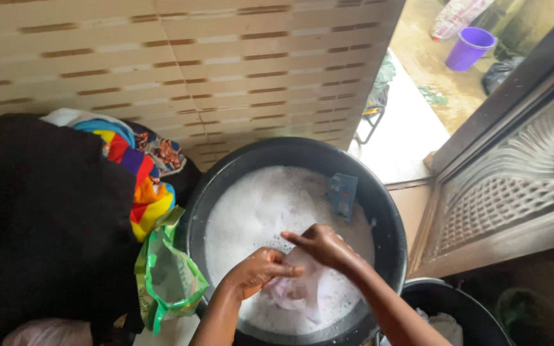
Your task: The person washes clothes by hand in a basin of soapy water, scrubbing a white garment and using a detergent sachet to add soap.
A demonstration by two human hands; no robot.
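Left hand (258, 269): fingers closed, gripping wet pale cloth (296, 291) | Right hand (322, 247): curled over the same crumpled cloth, just beside left | Cloth: above foamy water in round black basin (226, 173) | Blue soap packet (342, 194): beyond hands | Green plastic bag (168, 275): left of hands

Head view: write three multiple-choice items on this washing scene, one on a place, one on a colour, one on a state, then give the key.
1. Where does the small blue packet rest?
A. Against the inner far wall of the black basin
B. On the clothes pile
C. In the purple bucket

2. What colour is the bucket outside?
A. Green
B. Purple
C. Red

3. How is the pale cloth held?
A. Floating free
B. Hanging on a line
C. Gripped by both hands over the suds

Key: 1 A, it leans on the basin's inner wall. 2 B, it is plainly purple. 3 C, the left hand and right hand both clutch it.
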